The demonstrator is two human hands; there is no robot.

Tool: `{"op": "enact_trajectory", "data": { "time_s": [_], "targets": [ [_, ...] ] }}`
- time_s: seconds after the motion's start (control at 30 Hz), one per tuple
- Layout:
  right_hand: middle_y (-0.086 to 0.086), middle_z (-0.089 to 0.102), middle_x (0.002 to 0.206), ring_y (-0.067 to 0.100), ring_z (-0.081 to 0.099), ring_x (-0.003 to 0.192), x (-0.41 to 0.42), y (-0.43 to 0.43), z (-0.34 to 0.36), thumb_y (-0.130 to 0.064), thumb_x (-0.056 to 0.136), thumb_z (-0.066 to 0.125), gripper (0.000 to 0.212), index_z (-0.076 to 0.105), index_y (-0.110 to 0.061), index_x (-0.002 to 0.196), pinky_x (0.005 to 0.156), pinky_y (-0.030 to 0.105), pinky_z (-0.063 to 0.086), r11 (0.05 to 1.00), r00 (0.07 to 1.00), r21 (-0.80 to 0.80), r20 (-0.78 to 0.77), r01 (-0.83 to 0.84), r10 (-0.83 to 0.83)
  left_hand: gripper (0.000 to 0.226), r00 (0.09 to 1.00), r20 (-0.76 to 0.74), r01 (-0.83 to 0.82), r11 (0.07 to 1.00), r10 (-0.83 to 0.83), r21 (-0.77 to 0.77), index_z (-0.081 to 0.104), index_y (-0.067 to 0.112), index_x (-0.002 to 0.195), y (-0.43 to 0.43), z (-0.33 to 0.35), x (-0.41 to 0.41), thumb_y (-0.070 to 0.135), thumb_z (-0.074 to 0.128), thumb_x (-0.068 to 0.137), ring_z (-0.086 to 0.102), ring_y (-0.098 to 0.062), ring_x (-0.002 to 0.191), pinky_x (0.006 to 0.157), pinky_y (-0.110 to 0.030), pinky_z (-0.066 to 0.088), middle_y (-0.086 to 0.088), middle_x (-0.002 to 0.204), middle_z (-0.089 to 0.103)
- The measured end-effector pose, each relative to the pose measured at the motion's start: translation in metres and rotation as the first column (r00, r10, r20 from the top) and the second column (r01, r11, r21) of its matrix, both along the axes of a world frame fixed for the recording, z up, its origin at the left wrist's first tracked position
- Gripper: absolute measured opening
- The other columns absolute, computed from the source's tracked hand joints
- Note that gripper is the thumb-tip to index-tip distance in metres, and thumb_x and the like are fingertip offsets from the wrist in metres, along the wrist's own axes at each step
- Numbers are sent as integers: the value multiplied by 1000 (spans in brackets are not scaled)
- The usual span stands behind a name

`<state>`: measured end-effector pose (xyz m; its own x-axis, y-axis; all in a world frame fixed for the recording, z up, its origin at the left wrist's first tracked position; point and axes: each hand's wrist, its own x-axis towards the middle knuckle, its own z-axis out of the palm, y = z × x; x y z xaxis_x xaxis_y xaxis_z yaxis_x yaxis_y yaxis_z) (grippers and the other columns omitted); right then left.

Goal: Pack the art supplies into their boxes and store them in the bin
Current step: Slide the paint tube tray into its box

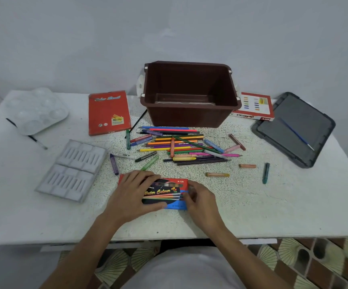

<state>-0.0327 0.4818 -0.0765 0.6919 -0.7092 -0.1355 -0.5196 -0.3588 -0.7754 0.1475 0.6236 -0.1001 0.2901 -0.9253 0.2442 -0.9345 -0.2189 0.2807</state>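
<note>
Left grip [133, 192], right grip [200, 200] clasp seemingly closed box [176, 185].

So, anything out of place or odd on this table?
Nothing looks damaged. Coloured pencils and pastels lie loose and jumbled in front of the brown bin. A blue brush rests on the grey lid, which is off the bin.
</note>
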Motion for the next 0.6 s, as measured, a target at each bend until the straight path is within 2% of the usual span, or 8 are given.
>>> {"op": "enact_trajectory", "data": {
  "time_s": [0.07, 0.13, 0.2, 0.27, 0.33, 0.43, 0.53, 0.6],
  "targets": [
    [0, 66, 101, 9, 61, 85, -2, -2, -3, -14, 96, 59, 38, 57, -21, 133, 73, 20, 47, 1000, 1000, 13, 13, -7, 6, 64, 999, 33, -2, 998, 4, -68, 62, 17, 127, -1, -1, -2, 68, 46, 92, 54, -18, 111, 98, -30, 33, 3, 121, 60],
    [3, 59, 117, 13, 59, 98, -4, 2, -3, -10, 96, 57, 45, 51, -16, 140, 81, 18, 46, 995, 999, -85, -6, -52, 51, 50, 997, 77, -16, 989, 27, -144, 67, 14, 120, 0, -3, -4, 54, 52, 95, 58, -21, 108, 96, -32, 37, -1, 117, 63],
    [13, 54, 126, 26, 56, 107, -3, 10, -5, -1, 88, 62, 45, 55, -6, 133, 88, 33, 52, 922, 989, -357, -67, -151, 136, 43, 991, 96, -70, 980, 89, -184, 70, 13, 115, 2, -4, -6, 48, 56, 94, 59, -23, 108, 95, -34, 39, -4, 117, 63],
    [24, 54, 131, 39, 55, 116, -3, 18, -11, -4, 81, 67, 48, 58, 3, 128, 95, 47, 53, 784, 965, -565, -181, -259, 189, 41, 981, 96, -152, 971, 171, -182, 70, 13, 114, 6, -3, -12, 46, 57, 93, 58, -25, 110, 97, -37, 40, -6, 120, 63],
    [32, 47, 141, 46, 47, 130, -5, 22, -18, -15, 90, 49, 49, 53, 8, 132, 105, 50, 46, 741, 944, -588, -245, -325, 220, 41, 963, 74, -242, 956, 257, -167, 69, 14, 117, 11, -3, -21, 45, 56, 94, 56, -27, 115, 99, -40, 39, -7, 126, 60],
    [26, 27, 156, 37, 29, 145, -11, 22, -23, -29, 106, 18, 56, 34, 6, 147, 113, 47, 37, 771, 930, -523, -249, -364, 270, 46, 944, 46, -321, 940, 328, -116, 63, 15, 130, 18, -8, -33, 43, 48, 98, 49, -29, 129, 107, -46, 36, -11, 139, 54],
    [16, 11, 164, 26, 9, 152, -16, 20, -27, -48, 106, 21, 67, 18, -2, 155, 120, 43, 17, 744, 915, -537, -300, -397, 271, 55, 953, 91, -289, 957, 290, -23, 52, 13, 143, 20, -13, -36, 46, 38, 101, 39, -31, 141, 113, -51, 32, -12, 150, 45],
    [17, 13, 163, 28, 9, 152, -15, 20, -26, -54, 104, 28, 74, 19, -1, 154, 120, 44, 16, 722, 899, -547, -352, -425, 262, 60, 958, 129, -265, 962, 256, 63, 43, 12, 148, 20, -13, -36, 49, 29, 103, 32, -31, 145, 114, -53, 30, -12, 156, 37]
  ]
}}
